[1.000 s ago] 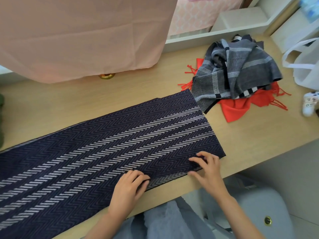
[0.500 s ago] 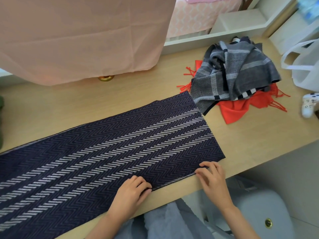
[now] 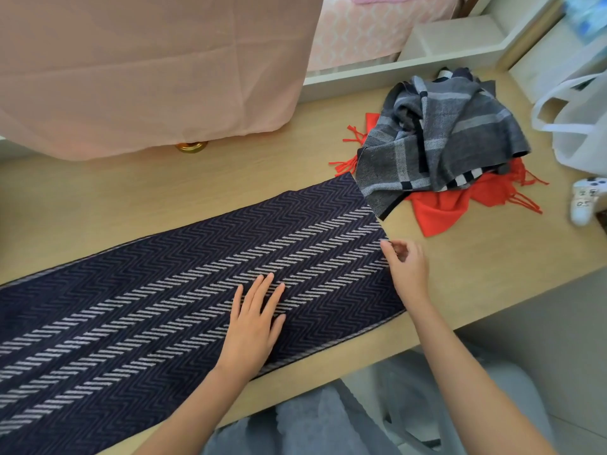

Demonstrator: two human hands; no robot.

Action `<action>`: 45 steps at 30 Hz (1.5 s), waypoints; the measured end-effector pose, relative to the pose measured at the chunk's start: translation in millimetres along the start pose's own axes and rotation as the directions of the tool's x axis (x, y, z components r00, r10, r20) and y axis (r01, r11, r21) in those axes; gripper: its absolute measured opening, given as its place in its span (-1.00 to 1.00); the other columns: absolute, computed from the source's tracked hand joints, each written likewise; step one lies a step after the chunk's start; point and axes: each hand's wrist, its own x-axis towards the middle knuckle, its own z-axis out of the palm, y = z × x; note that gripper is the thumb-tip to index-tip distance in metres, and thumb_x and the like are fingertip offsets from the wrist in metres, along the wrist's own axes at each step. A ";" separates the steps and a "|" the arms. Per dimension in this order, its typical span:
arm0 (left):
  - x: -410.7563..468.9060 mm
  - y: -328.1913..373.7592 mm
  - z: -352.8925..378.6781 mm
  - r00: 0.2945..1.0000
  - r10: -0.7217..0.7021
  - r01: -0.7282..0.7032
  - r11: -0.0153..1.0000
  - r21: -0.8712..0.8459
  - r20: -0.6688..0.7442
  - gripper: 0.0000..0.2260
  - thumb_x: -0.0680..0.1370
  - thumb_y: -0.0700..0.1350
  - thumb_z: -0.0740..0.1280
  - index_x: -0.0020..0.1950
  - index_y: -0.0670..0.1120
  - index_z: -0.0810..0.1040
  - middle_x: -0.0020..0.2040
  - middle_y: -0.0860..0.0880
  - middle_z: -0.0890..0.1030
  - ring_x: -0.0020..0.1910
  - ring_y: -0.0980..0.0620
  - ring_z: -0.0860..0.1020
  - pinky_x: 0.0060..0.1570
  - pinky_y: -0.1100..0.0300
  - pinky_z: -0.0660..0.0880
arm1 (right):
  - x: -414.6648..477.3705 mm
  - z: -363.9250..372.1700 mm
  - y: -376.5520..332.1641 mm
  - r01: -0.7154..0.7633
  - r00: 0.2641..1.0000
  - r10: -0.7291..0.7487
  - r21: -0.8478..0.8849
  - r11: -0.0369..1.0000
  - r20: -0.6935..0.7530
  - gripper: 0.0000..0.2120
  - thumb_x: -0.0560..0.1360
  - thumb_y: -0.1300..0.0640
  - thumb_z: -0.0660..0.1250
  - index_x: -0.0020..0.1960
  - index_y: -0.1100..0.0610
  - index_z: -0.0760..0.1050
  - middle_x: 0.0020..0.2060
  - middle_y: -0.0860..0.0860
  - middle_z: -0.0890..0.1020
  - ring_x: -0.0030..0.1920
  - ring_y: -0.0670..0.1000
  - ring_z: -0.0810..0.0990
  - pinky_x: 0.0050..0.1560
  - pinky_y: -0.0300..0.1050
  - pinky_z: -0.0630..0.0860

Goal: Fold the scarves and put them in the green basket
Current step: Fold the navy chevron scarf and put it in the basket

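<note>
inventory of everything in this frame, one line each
navy scarf: 1, navy, white herringbone stripes, flat across the table
grey scarf: 1, grey plaid, heaped on the red scarf, far right
red scarf: 1, red with fringe, under the grey scarf
table: 1, light wood, under the scarves
pink cloth: 1, pink, hanging at far left
gold knob: 1, gold, under the pink cloth
white bag: 1, white, right edge
game controller: 1, white, beside the bag
left hand: 1, flat on the navy scarf
right hand: 1, pinching the navy scarf's end edge
</note>
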 end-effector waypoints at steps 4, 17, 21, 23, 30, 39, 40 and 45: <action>33.5 7.9 -8.9 0.995 0.000 -0.001 1.000 -0.004 -0.101 -0.51 0.63 0.08 -0.05 0.53 -0.06 0.19 0.54 -0.09 0.19 0.52 -0.06 0.10 0.43 -0.14 0.05 | 35.1 11.6 -39.2 -0.040 0.996 0.033 0.082 0.996 0.081 -0.68 0.47 -0.22 0.29 -0.08 0.04 0.53 -0.12 -0.02 0.61 -0.01 0.04 0.55 0.05 -0.01 0.47; 87.5 14.9 6.1 0.996 -0.012 0.019 0.997 0.071 -0.093 -0.46 0.63 0.15 -0.06 0.58 -0.03 0.03 0.58 -0.08 -0.01 0.56 -0.08 -0.04 0.46 -0.20 -0.03 | 66.0 15.2 -68.9 0.062 0.997 -0.060 0.047 0.997 -0.042 -0.92 0.47 0.11 0.40 -0.09 0.12 0.59 -0.24 -0.03 0.61 -0.18 -0.03 0.57 -0.10 -0.08 0.47; 92.4 24.1 -1.9 0.992 -0.081 0.084 0.996 0.022 -0.094 -0.48 0.61 0.14 0.01 0.53 -0.05 0.20 0.55 -0.11 0.15 0.54 -0.09 0.05 0.46 -0.21 -0.05 | 72.4 10.0 -63.0 0.011 0.991 -0.016 0.039 0.999 0.135 -0.75 0.43 0.03 0.46 -0.02 0.18 0.55 -0.20 0.04 0.60 -0.22 -0.06 0.53 -0.17 -0.20 0.45; 97.6 31.3 -7.8 0.986 -0.129 0.126 0.991 -0.039 -0.105 -0.53 0.60 0.07 0.14 0.47 -0.07 0.31 0.52 -0.13 0.24 0.53 -0.12 0.11 0.45 -0.26 0.00 | 76.8 -0.4 -61.8 0.017 0.975 -0.008 -0.037 0.999 0.221 -0.71 0.43 0.01 0.46 -0.01 0.20 0.53 -0.26 0.01 0.55 -0.29 -0.11 0.48 -0.30 -0.34 0.39; 127.2 51.6 -20.0 0.993 -0.085 0.083 0.996 -0.025 -0.078 -0.44 0.64 0.07 0.05 0.58 -0.08 -0.06 0.58 -0.10 -0.11 0.55 -0.07 -0.14 0.49 -0.13 -0.13 | 69.0 -17.4 -44.5 0.005 0.938 -0.028 0.067 0.998 0.346 -0.79 0.49 0.10 0.40 -0.01 0.25 0.58 -0.23 -0.04 0.58 -0.25 -0.13 0.51 -0.34 -0.44 0.38; 141.8 38.7 -11.1 0.996 -0.073 0.074 0.997 0.014 -0.041 -0.42 0.58 0.24 -0.20 0.57 0.09 -0.19 0.57 -0.02 -0.25 0.54 0.00 -0.22 0.46 -0.13 -0.15 | 106.7 30.4 -87.2 0.058 0.946 -0.101 0.146 0.988 0.308 -0.87 0.46 0.19 0.41 -0.04 0.24 0.60 -0.13 0.07 0.65 -0.08 0.03 0.60 0.03 -0.04 0.50; 143.6 37.5 -10.9 0.997 -0.071 0.071 0.997 0.009 -0.033 -0.42 0.57 0.25 -0.20 0.56 0.10 -0.20 0.57 -0.01 -0.26 0.54 0.00 -0.22 0.45 -0.13 -0.14 | 107.1 30.6 -86.5 0.094 0.956 -0.130 0.146 0.985 0.264 -0.94 0.46 0.21 0.41 -0.10 0.20 0.59 -0.19 0.04 0.64 -0.13 0.01 0.58 -0.02 -0.06 0.49; 148.9 40.5 -20.7 0.996 -0.080 0.081 0.996 -0.046 0.026 -0.42 0.59 0.26 -0.11 0.55 0.15 -0.23 0.57 -0.01 -0.25 0.54 -0.02 -0.24 0.43 -0.18 -0.15 | 91.3 20.5 -84.6 0.169 0.963 -0.202 0.187 0.968 0.178 -0.90 0.46 0.12 0.43 -0.15 0.11 0.53 -0.28 -0.08 0.60 -0.24 -0.11 0.54 -0.13 -0.07 0.48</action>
